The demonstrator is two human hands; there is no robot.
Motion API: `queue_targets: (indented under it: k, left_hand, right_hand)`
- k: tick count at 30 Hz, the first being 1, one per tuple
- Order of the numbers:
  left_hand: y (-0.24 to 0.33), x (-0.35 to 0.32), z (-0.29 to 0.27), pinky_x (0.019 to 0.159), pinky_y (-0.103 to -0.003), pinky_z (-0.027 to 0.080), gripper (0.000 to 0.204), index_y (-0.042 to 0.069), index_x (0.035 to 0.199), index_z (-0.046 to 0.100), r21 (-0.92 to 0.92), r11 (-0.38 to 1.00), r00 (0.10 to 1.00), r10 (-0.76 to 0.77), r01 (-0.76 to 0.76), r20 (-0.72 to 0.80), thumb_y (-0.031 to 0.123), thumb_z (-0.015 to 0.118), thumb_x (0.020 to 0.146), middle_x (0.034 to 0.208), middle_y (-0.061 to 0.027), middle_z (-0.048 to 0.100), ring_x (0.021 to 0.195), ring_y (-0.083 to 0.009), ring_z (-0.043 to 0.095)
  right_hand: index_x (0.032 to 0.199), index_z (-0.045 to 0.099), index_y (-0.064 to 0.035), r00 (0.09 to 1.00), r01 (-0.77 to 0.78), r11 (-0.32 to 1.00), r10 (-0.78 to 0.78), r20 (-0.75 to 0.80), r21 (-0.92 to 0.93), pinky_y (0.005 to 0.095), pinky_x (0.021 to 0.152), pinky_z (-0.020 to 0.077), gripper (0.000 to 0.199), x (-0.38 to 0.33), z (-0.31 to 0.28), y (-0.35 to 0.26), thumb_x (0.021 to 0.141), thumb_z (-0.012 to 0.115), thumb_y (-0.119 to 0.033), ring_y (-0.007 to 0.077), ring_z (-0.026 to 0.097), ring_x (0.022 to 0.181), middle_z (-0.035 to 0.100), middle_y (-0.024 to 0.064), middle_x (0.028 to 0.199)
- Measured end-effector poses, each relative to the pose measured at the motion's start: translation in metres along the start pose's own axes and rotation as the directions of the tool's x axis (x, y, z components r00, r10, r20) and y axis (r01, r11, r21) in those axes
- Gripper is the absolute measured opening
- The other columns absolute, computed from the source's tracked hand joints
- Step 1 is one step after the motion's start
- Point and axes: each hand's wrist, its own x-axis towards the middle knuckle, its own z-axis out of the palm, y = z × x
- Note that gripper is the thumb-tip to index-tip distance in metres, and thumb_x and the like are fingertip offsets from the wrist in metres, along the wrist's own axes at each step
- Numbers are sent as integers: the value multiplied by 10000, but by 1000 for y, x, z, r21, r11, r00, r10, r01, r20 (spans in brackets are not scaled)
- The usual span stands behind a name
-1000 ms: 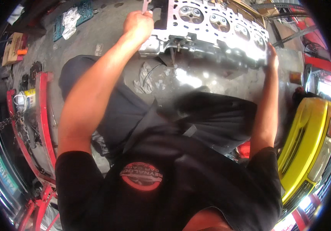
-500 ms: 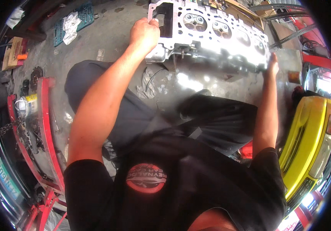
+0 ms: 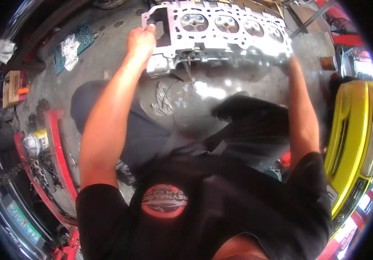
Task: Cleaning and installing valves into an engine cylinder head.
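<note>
Head view, looking down: a long silver engine part (image 3: 221, 32) with a row of round hollows in its top face sits across the upper middle of the frame, above the grey concrete floor (image 3: 108, 56). At its left end the left hand (image 3: 141, 41) is curled over the metal edge, fingers clenched on the part beside a dark opening at the corner. At the right end the right hand (image 3: 288, 65) reaches under the part's far corner; the fingers are hidden by the metal and by blur, so I cannot tell for certain how they are closed, though the hand is pressed against the part. Both bare forearms run up from the lower frame, with a black shirt (image 3: 203, 216) filling the bottom and dark trousers below the part in the middle. A crumpled grey rag (image 3: 162, 97) lies on the floor just below the part's left half. In the upper left a white cloth (image 3: 69, 45) rests on a green mat (image 3: 80, 41). A red metal frame (image 3: 58, 147) curves down the left side, a small can (image 3: 34, 143) just beside it. A yellow car body panel (image 3: 351, 143) fills the right edge.
</note>
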Motion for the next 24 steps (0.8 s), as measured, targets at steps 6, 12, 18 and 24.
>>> queue_targets:
  k: [6,12,18,24]
  left_hand:
    - [7,-10,-2,578,-287,385,279,-19,948,689,-7,998,999,-54,54,-3,245,617,998,667,-7,565,600,-113,490]
    - [13,12,-9,634,-339,435,240,-26,869,697,45,999,1000,-22,21,23,202,673,941,732,-50,638,650,-153,536]
    - [46,49,-23,693,-370,540,198,-44,925,727,156,985,974,-108,77,200,141,664,896,912,-145,723,765,-204,664]
    - [66,83,-36,684,-346,574,206,-25,947,711,325,939,927,-219,115,304,108,555,938,865,-119,727,723,-193,693]
  right_hand:
    - [1112,650,-42,941,-183,961,232,-246,205,460,749,547,317,21,17,-5,996,539,-316,276,676,898,702,119,1034]
    - [1214,626,9,976,-159,957,189,-110,242,501,868,574,320,-13,24,-45,1014,474,-189,291,696,970,703,149,1102]
    - [1048,670,-1,995,-103,941,96,37,321,420,730,592,204,-14,19,-68,966,532,-127,267,706,842,715,156,969]
    - [1029,672,1,995,-37,915,-3,100,401,445,788,620,298,-35,48,-104,1014,387,-86,259,734,828,744,158,936]
